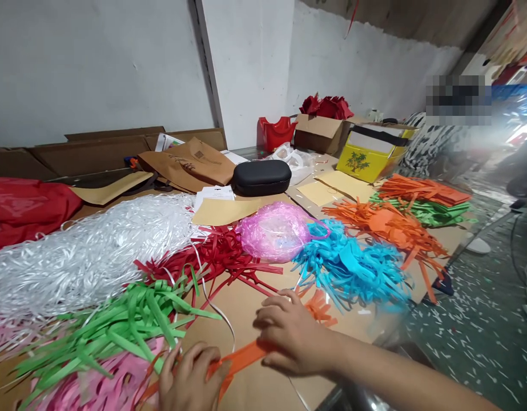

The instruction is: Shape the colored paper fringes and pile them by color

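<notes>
Nearest, at six o'clock, the left hand (190, 379) and the right hand (291, 334) share one orange paper strip (240, 361): the left fingers are curled narrow around its near end, the right fingers are pressed flat and closed over its far end, so the strip lies pinched between them just above the brown table (246, 311). At nine o'clock of the hands lie loose green strips (130, 319) over pink strips (104, 382), touching each other. Just beyond, toward twelve o'clock, red strips (212, 260) fan out beside a heap of white shredded ribbon (83, 251). At one o'clock sits a pink plastic bag (274, 231), with a blue fringed pile (353, 268) next to it and an orange fringed pile (387, 225) past that. Further off rest a black case (261, 177) and a yellow box (368, 157). Judging by the heaps, much cutting looks done in several colours, while this one strip seems only begun.
</notes>
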The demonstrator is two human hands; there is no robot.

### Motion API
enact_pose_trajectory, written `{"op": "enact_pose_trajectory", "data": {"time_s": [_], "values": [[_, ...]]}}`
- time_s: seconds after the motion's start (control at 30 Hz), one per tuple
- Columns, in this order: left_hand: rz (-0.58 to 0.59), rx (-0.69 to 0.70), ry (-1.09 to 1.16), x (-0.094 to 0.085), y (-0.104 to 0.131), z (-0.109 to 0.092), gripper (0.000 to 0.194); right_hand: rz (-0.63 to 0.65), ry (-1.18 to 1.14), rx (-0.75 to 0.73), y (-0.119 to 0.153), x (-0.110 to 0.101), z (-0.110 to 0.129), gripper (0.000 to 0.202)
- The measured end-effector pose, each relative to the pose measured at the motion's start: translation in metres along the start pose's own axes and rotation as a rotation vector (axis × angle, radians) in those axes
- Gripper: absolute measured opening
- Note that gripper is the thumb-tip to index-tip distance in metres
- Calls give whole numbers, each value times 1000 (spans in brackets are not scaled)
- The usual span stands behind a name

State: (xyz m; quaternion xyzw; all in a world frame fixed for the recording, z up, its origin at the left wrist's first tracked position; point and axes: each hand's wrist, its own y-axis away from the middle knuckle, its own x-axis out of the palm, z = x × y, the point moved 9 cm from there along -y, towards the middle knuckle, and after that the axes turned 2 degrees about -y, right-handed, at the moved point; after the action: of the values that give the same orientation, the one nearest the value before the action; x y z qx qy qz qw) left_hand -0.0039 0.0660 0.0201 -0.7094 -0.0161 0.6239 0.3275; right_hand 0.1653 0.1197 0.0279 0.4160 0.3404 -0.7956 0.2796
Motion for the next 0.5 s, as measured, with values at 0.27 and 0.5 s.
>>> {"op": "enact_pose_trajectory", "data": {"time_s": [0.27, 0.5], "values": [[82, -114, 42, -7, -23, -19, 24, 58, 102, -93, -19, -18, 8, 13], [18, -47, 28, 2, -7, -9, 32, 14, 338, -215, -12, 3, 30, 15]]}}
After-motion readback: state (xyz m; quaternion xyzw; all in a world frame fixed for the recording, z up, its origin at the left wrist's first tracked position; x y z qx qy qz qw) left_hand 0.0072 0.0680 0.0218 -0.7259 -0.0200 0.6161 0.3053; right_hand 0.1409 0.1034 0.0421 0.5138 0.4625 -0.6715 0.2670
